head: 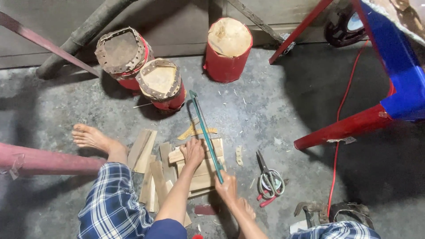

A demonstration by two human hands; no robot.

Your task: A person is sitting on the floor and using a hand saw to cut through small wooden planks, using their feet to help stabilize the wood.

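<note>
Left hand [193,152] presses flat, fingers spread, steadying the wooden slats [201,170] on the concrete floor [274,115]; right hand [227,186] clenches the green hacksaw [205,132], angled across them for cutting.

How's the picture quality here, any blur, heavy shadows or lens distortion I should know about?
Head view: mostly sharp, though the right hand on the green saw looks slightly soft; the left hand on the wood pieces is crisp. Dark shadow pools under the blue and red frame at right. Wide-angle lens bends the edges; no glare.
</note>
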